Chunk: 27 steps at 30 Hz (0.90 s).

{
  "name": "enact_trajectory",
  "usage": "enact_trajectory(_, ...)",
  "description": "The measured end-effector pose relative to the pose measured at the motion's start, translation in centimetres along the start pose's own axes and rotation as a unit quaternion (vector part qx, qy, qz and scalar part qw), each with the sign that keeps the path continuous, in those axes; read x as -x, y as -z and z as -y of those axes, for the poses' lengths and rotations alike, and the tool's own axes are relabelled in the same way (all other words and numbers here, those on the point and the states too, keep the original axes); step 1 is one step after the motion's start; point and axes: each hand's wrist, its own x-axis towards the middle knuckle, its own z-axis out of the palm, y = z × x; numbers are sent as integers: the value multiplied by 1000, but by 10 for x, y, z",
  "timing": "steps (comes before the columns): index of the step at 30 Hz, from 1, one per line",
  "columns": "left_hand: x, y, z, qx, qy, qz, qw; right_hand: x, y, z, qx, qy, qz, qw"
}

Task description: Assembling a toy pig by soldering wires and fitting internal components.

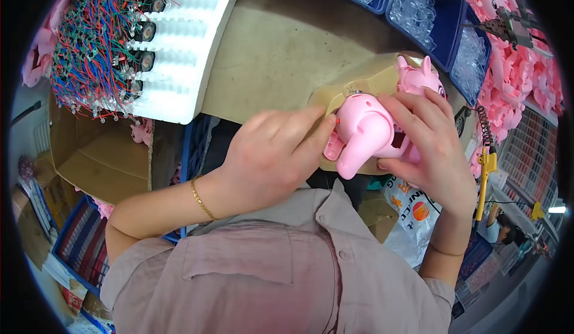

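A pink plastic toy animal with upright ears and a dark-rimmed eye lies on its side in a tan holder at the table's front edge. My right hand grips its body, fingers across the neck side and thumb underneath. A dark opening shows beneath that palm. At the toy's rounded rear end, my left hand is closed in a pinch, slightly blurred. A small red bit shows at those fingertips; what they hold is too small to make out.
A white foam tray at the left carries wired circuit parts with round black pieces. Blue bins of clear plastic parts line the table's far right. Pink toy parts are heaped beyond. A yellow tool hangs from a coiled cord. Below left stands a cardboard box.
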Motion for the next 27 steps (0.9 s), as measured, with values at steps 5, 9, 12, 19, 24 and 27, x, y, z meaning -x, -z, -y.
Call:
enact_trajectory(5,-34,8,5,170,62,-4,984,4,4,0,-26,-23,-4,999)
enact_trajectory(9,-73,5,-23,281,7,-2,960,9,3,-2,-27,-39,-35,998)
enact_trajectory(12,-88,9,-29,150,4,102,983,18,0,0,-23,19,-141,990)
enact_trajectory(19,-123,17,-42,32,-96,293,951,101,-34,6,-696,-369,-41,615)
enact_trajectory(24,-128,13,-49,-18,-113,265,957,78,-49,27,-750,-329,-107,564)
enact_trajectory(27,-128,12,-55,-54,-96,288,951,79,-61,34,-767,-304,-134,549)
